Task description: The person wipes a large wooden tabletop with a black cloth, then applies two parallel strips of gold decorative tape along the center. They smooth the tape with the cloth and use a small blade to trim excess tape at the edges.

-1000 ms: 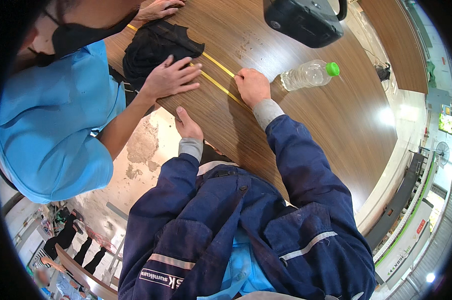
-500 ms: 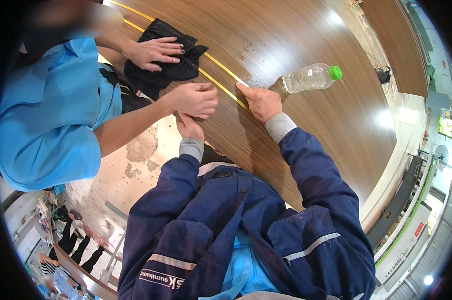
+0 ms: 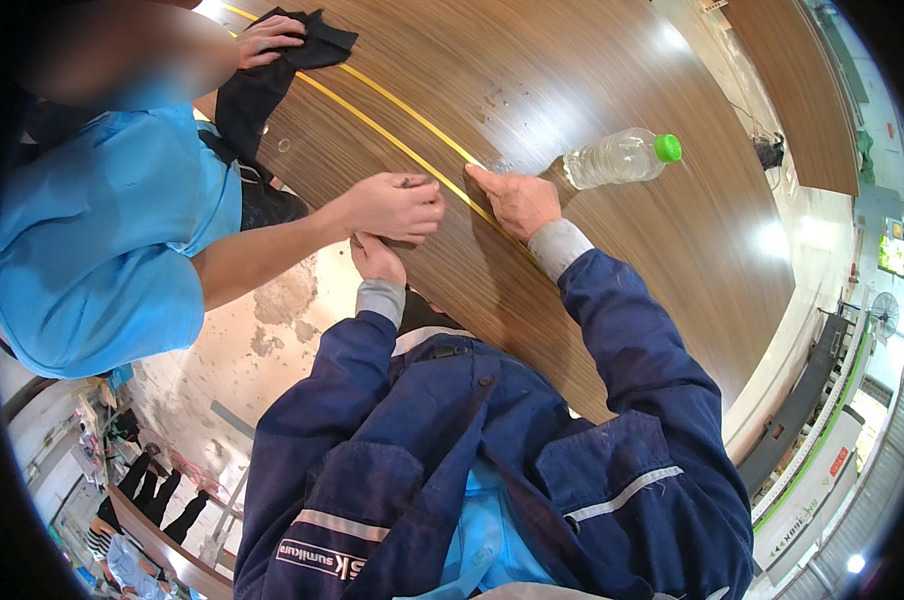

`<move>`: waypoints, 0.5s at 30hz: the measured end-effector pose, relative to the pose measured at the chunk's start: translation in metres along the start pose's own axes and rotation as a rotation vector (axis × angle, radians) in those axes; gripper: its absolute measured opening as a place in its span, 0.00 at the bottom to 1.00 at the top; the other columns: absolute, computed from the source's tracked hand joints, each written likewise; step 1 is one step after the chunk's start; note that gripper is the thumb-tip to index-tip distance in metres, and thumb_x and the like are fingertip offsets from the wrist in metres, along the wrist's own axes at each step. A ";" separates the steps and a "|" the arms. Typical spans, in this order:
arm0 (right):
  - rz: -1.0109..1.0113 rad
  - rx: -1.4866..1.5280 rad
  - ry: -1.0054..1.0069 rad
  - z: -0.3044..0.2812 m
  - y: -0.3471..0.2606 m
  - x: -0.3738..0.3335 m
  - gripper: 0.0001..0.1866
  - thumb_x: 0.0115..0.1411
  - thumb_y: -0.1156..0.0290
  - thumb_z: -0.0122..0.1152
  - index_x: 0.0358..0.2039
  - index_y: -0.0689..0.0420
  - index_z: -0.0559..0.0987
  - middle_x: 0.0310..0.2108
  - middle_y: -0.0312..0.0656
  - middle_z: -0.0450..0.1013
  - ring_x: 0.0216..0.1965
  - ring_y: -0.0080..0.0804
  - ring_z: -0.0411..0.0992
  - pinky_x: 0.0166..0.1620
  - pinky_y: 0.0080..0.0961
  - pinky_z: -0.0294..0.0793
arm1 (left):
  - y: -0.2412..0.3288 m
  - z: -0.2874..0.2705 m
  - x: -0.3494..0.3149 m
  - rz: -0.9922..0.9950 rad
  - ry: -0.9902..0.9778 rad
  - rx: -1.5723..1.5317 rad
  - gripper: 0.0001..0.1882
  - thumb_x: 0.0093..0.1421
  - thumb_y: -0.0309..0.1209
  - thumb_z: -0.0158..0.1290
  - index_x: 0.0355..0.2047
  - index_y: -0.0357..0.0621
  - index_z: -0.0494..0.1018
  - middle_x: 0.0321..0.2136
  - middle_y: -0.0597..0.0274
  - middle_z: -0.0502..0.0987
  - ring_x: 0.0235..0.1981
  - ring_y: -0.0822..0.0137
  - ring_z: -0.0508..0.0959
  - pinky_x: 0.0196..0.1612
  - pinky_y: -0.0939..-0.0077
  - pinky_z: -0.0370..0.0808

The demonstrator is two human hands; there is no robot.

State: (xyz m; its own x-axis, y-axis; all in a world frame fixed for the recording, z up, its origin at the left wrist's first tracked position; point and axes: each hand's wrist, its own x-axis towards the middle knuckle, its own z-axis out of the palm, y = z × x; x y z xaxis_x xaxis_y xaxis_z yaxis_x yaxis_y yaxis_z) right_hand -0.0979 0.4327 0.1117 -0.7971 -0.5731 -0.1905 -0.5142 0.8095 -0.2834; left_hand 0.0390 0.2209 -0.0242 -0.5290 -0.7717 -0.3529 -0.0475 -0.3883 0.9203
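Note:
My right hand rests on a brown wood-grain panel. Its index finger is stretched out and touches one of two yellow strips running across the panel; the other fingers are curled, with nothing visible in them. At the panel's near left edge is my left hand, its fingers partly hidden behind a co-worker's closed hand. Something small and dark shows at the top of that closed hand. The co-worker's other hand presses a black cloth against the panel's far left, over the strips.
A clear plastic bottle with a green cap lies on its side right of my right hand. Water drops dot the panel nearby. The co-worker in a light blue shirt stands close on my left. Another brown panel is at the far right.
The co-worker's hand has slid the black cloth away toward the far left, uncovering more of the yellow strips. My right fingertip has shifted slightly left; my left hand has barely moved.

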 end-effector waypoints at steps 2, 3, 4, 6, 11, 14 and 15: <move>0.029 -0.009 -0.062 -0.001 -0.002 -0.002 0.23 0.75 0.61 0.49 0.67 0.31 0.75 0.35 0.47 0.84 0.36 0.51 0.83 0.35 0.49 0.81 | -0.008 -0.006 0.003 -0.102 -0.016 -0.215 0.29 0.81 0.49 0.39 0.64 0.34 0.69 0.61 0.52 0.77 0.61 0.60 0.75 0.66 0.63 0.70; 0.043 0.013 -0.045 -0.002 -0.004 -0.003 0.23 0.75 0.60 0.50 0.67 0.30 0.75 0.35 0.48 0.84 0.36 0.52 0.83 0.36 0.49 0.81 | -0.012 -0.010 0.005 -0.208 -0.036 -0.407 0.31 0.80 0.52 0.39 0.65 0.36 0.70 0.61 0.53 0.77 0.61 0.60 0.75 0.66 0.61 0.71; 0.067 0.031 -0.058 -0.002 -0.005 -0.004 0.23 0.75 0.60 0.51 0.68 0.29 0.74 0.35 0.49 0.84 0.36 0.53 0.83 0.38 0.50 0.81 | -0.017 -0.014 0.008 -0.319 -0.046 -0.547 0.33 0.79 0.55 0.40 0.65 0.38 0.70 0.61 0.54 0.76 0.62 0.60 0.75 0.66 0.60 0.70; 0.096 0.045 -0.057 -0.001 -0.008 -0.005 0.22 0.75 0.59 0.51 0.68 0.28 0.74 0.35 0.51 0.83 0.36 0.54 0.83 0.39 0.51 0.81 | -0.024 -0.023 0.015 -0.356 -0.191 -0.511 0.38 0.76 0.62 0.42 0.66 0.40 0.69 0.62 0.56 0.76 0.63 0.59 0.74 0.67 0.57 0.70; 0.136 -0.002 -0.101 -0.001 -0.014 -0.004 0.22 0.77 0.59 0.46 0.68 0.30 0.74 0.31 0.49 0.83 0.33 0.53 0.83 0.36 0.52 0.81 | -0.022 -0.031 0.020 -0.455 -0.233 -0.306 0.48 0.70 0.70 0.47 0.71 0.40 0.63 0.65 0.55 0.71 0.65 0.57 0.70 0.70 0.54 0.66; 0.067 0.065 0.005 -0.001 -0.014 -0.006 0.22 0.77 0.59 0.46 0.68 0.30 0.74 0.31 0.49 0.83 0.33 0.52 0.84 0.35 0.51 0.81 | -0.009 -0.023 0.014 -0.488 -0.231 -0.401 0.47 0.71 0.68 0.49 0.72 0.40 0.61 0.66 0.55 0.70 0.64 0.56 0.70 0.70 0.54 0.65; 0.079 0.047 -0.023 -0.001 -0.014 -0.006 0.23 0.77 0.59 0.46 0.69 0.30 0.73 0.31 0.48 0.83 0.33 0.52 0.84 0.35 0.51 0.81 | -0.004 -0.020 0.010 -0.529 -0.191 -0.447 0.46 0.71 0.67 0.49 0.72 0.41 0.61 0.66 0.54 0.70 0.64 0.55 0.70 0.70 0.55 0.65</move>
State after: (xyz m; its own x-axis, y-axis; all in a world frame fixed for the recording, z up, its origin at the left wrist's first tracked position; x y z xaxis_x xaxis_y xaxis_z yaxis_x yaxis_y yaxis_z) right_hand -0.0862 0.4247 0.1182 -0.8266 -0.5112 -0.2353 -0.4347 0.8455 -0.3100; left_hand 0.0508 0.2049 -0.0349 -0.6722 -0.3376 -0.6589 -0.0084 -0.8864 0.4628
